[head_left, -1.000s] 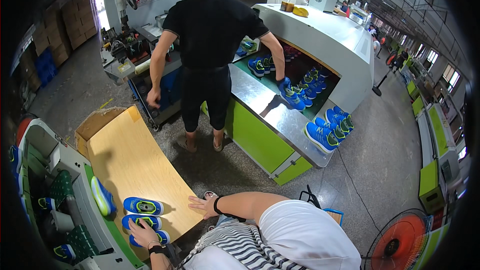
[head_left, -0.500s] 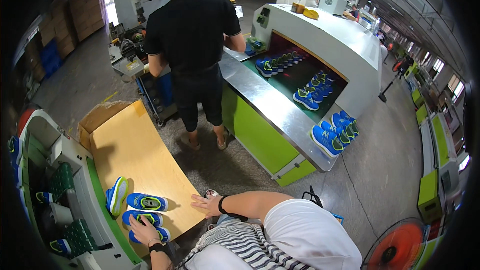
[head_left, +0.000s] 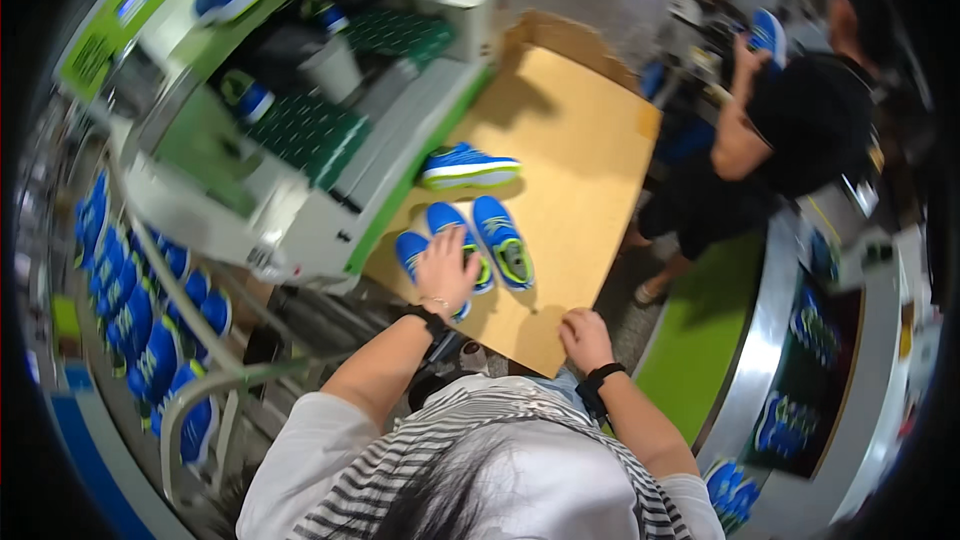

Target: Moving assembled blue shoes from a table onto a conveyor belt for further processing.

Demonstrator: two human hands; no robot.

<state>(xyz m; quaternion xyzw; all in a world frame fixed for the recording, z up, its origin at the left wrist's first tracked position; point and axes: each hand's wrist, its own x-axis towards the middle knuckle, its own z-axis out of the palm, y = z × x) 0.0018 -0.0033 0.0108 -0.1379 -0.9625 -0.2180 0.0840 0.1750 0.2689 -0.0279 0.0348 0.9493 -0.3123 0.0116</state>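
Striped black-and-white fabric of the person's shirt (head_left: pixel 480 450) fills the bottom of the view, and both forearms reach up from it, each with a dark band at the wrist. The right hand (head_left: pixel 585 337) lies flat, palm down and fingers loose, on the near edge of the desk (head_left: pixel 590 170), a bare brown board; this grip is empty. The left hand (head_left: pixel 445 268) stretches further over the board, fingers spread and curled down onto two blue shoes (head_left: pixel 440 250) lying side by side with green insoles up. It touches their tops, but whether it has closed on them I cannot tell. A third shoe (head_left: pixel 502 242) lies just right of that hand, touching the pair and angled slightly away. Beyond them a fourth shoe (head_left: pixel 468 167) lies on its side near the board's left edge, well apart from both hands. Left of the desk stands a white and green machine (head_left: pixel 300 140) with dark green mats, and a rack of blue shoes (head_left: pixel 130 300) runs down the far left. On the right, past the board, another person in black (head_left: pixel 800 130) stands holding up a blue shoe (head_left: pixel 766 32).
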